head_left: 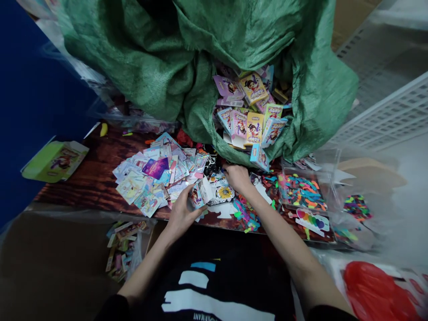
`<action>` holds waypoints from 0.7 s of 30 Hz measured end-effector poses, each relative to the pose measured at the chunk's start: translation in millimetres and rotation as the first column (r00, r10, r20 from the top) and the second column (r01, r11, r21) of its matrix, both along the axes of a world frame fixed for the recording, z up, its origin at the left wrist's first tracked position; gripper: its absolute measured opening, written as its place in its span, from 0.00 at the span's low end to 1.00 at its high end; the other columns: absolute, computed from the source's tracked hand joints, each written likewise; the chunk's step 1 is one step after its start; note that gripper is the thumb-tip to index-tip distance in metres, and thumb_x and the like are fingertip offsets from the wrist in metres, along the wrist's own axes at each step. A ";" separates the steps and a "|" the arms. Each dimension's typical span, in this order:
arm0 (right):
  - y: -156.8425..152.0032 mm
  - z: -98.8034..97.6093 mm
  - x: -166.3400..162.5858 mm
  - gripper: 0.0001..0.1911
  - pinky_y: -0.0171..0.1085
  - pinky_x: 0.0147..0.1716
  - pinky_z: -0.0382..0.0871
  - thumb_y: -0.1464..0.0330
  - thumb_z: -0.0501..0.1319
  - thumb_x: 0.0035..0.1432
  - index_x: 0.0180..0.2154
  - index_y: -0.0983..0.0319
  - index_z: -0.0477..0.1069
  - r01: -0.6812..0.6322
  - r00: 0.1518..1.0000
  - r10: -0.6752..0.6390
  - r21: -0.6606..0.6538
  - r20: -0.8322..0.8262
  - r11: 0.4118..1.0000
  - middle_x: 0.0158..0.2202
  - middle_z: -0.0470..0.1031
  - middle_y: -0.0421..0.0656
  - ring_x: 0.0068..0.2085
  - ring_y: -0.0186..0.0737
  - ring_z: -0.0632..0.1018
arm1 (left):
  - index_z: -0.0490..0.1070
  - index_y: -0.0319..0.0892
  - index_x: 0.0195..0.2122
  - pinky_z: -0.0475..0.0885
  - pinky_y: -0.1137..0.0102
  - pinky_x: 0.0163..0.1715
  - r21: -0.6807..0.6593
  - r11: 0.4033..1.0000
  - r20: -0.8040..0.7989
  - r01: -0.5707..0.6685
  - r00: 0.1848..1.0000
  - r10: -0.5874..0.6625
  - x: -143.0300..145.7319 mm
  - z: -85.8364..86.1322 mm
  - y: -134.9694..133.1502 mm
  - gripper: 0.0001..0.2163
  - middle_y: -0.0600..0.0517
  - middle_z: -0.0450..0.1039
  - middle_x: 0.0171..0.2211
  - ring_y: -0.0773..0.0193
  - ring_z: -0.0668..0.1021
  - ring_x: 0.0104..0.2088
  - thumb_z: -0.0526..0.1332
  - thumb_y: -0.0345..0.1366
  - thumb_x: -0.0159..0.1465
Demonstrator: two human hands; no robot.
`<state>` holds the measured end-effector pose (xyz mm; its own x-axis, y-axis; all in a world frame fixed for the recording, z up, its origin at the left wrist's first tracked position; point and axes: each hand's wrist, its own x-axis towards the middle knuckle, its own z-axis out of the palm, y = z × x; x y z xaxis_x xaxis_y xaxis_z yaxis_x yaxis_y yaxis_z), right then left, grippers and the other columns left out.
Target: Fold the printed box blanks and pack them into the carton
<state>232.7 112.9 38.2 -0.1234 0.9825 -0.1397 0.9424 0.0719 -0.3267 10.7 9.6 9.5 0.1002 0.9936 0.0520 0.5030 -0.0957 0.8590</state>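
My left hand (182,211) is closed on a small printed cardboard box (200,194) at the near edge of the dark wooden table (93,178). My right hand (236,177) reaches further in, its fingers curled over small items beside a flat sunflower card (224,192); what it grips is hidden. A heap of loose picture cards (154,174) lies just left of my hands. Behind them a green woven sack (174,67) gapes open, spilling several small cartoon boxes (250,116).
A clear plastic tray (302,191) of colourful small pieces sits to the right, with more pieces loose around it. A green box (55,160) lies far left. A white plastic crate (384,116) stands at right. A bag of cards (122,249) hangs below the table edge.
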 end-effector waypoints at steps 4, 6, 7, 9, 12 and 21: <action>4.9 5.2 6.0 0.08 0.38 0.34 0.64 0.71 0.59 0.57 0.33 0.58 0.78 0.050 0.978 -0.041 0.036 -0.206 0.998 0.31 0.80 0.44 0.34 0.44 0.78 | 0.61 0.44 0.60 0.69 0.56 0.58 0.020 1.000 0.017 0.003 1.000 -0.003 -12.1 0.1 -1.0 0.29 0.43 0.70 0.58 0.50 0.73 0.58 0.67 0.35 0.57; 5.4 13.3 13.6 0.05 0.36 0.29 0.62 0.67 0.61 0.54 0.30 0.59 0.76 0.133 0.869 -0.109 0.016 -0.482 0.991 0.25 0.75 0.40 0.28 0.39 0.73 | 0.60 0.45 0.60 0.68 0.55 0.59 0.047 0.999 0.049 0.001 0.999 -0.003 -15.6 0.2 -0.6 0.29 0.43 0.67 0.61 0.50 0.70 0.61 0.65 0.34 0.58; 4.9 19.2 17.7 0.05 0.35 0.26 0.60 0.65 0.63 0.52 0.29 0.59 0.74 0.172 0.776 -0.146 -0.017 -0.614 0.985 0.22 0.72 0.38 0.24 0.36 0.70 | 0.60 0.46 0.61 0.68 0.55 0.59 0.061 0.998 0.071 -0.003 0.997 -0.001 -16.2 0.2 -0.1 0.29 0.43 0.65 0.63 0.50 0.68 0.63 0.64 0.33 0.58; 2.0 34.7 24.8 0.09 0.33 0.20 0.54 0.61 0.66 0.49 0.29 0.59 0.73 0.223 0.579 -0.209 -0.093 -0.788 0.970 0.19 0.66 0.35 0.20 0.32 0.63 | 0.60 0.47 0.61 0.69 0.56 0.58 0.074 0.997 0.110 -0.025 0.994 0.017 -14.9 0.3 1.5 0.28 0.43 0.62 0.64 0.50 0.65 0.65 0.63 0.32 0.59; -6.9 63.2 30.4 0.14 0.31 0.16 0.46 0.58 0.70 0.45 0.30 0.59 0.73 0.257 0.360 -0.249 -0.160 -0.899 0.953 0.21 0.67 0.35 0.18 0.27 0.59 | 0.61 0.46 0.60 0.70 0.56 0.57 0.058 0.998 0.105 -0.041 0.994 0.034 -7.9 1.7 4.3 0.28 0.44 0.66 0.60 0.51 0.70 0.61 0.65 0.34 0.58; -46.9 112.3 19.7 0.16 0.30 0.15 0.45 0.58 0.72 0.45 0.29 0.59 0.71 0.081 0.148 -0.228 -0.218 -0.962 0.973 0.25 0.71 0.37 0.18 0.25 0.61 | 0.64 0.45 0.57 0.72 0.58 0.52 0.020 0.996 -0.016 0.086 0.996 -0.086 12.8 9.1 3.0 0.31 0.44 0.71 0.53 0.50 0.75 0.54 0.71 0.36 0.53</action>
<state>252.4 66.0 150.5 -0.0758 0.9901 -0.1178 -0.1770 -0.1296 -0.9756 23.6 12.7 18.6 0.1863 0.9800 0.0707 0.5048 -0.1572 0.8488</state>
